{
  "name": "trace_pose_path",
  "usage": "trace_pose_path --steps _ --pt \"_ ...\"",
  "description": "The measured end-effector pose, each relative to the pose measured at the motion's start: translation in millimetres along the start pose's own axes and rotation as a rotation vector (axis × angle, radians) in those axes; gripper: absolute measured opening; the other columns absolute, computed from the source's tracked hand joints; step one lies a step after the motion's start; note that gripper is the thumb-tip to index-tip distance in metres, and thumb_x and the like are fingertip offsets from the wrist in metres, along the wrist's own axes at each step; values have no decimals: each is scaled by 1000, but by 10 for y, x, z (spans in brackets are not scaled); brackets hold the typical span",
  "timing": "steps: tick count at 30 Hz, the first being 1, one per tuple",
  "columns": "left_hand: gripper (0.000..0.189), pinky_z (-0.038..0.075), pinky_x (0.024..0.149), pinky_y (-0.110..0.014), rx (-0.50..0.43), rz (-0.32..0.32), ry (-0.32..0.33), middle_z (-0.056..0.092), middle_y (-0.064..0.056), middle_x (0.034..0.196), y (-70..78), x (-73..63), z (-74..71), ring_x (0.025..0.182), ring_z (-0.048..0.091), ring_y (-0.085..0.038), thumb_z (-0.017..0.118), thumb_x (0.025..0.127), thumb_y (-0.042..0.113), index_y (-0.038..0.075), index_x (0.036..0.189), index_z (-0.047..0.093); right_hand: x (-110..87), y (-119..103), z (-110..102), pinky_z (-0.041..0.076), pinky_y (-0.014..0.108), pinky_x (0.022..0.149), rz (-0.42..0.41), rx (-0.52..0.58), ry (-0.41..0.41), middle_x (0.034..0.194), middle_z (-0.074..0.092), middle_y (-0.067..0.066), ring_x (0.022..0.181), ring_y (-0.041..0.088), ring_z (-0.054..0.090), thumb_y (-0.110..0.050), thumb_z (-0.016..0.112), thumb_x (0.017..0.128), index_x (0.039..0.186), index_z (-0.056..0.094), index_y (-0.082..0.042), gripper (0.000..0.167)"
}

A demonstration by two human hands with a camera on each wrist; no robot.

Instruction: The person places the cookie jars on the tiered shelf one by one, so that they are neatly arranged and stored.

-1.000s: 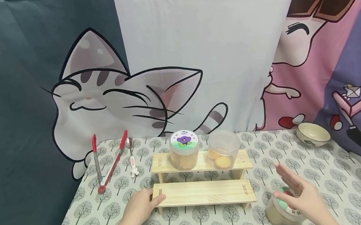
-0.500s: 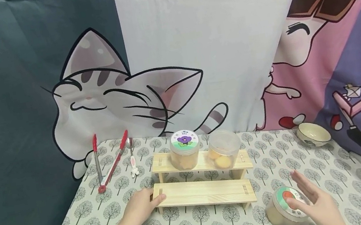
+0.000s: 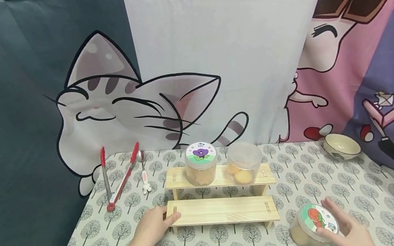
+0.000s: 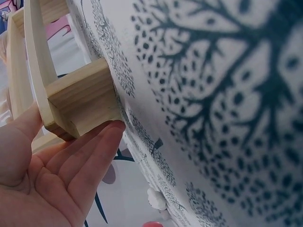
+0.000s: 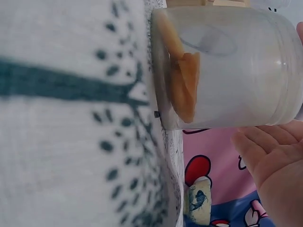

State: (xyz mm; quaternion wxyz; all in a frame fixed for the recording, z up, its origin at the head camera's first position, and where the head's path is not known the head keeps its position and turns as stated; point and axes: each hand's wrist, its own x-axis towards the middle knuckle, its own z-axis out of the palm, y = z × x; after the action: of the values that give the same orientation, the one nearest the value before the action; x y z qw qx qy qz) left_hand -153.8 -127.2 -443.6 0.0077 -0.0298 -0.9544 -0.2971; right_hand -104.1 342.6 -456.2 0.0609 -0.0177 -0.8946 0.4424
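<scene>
My left hand (image 3: 155, 226) grips the left end of the low front step of a two-tier wooden rack (image 3: 222, 210). Its thumb lies on top of the board, and in the left wrist view the fingers reach beneath it at the end support. At the lower right stands a clear round jar (image 3: 305, 235) with a green-and-white printed lid (image 3: 314, 217). Around that lid my right hand (image 3: 347, 230) is spread, thumb over the near side and fingers along the right. In the right wrist view those fingers extend nearly straight beside the jar; orange-brown pieces (image 5: 183, 90) lie inside.
On the rack's upper step sit a purple-printed jar (image 3: 201, 165) and a clear-topped jar (image 3: 244, 165) with yellow pieces. Red-tipped tongs (image 3: 124, 179) and a spoon (image 3: 144, 172) lie at the left back. A bowl (image 3: 341, 146) stands at the right back.
My right hand has shifted right, then lowered around the jar's lid, uncovering more of its print. The left hand and the rack have stayed where they were.
</scene>
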Motion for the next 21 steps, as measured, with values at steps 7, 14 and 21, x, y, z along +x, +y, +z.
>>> trace_pose_path --steps 7,14,21 --pt "37 50 72 -45 5 6 -7 71 -10 89 -6 0 -4 79 65 -27 68 84 42 10 101 71 -26 -4 2 23 -4 89 62 -31 -8 151 32 9 107 -34 24 -31 74 83 151 21 -9 89" --pt "37 50 72 -45 -1 6 -3 71 -10 89 -14 5 9 76 65 -25 68 84 42 10 102 71 -3 -16 11 25 -4 84 33 -82 -28 148 36 -1 101 -33 28 -30 77 80 149 22 -4 92" --pt "37 51 73 -45 -1 2 1 71 -11 91 -10 9 12 77 65 -26 68 84 41 9 102 71 -2 -1 -16 23 -3 84 26 -136 -78 145 36 24 100 -33 24 -31 80 77 150 21 -4 97"
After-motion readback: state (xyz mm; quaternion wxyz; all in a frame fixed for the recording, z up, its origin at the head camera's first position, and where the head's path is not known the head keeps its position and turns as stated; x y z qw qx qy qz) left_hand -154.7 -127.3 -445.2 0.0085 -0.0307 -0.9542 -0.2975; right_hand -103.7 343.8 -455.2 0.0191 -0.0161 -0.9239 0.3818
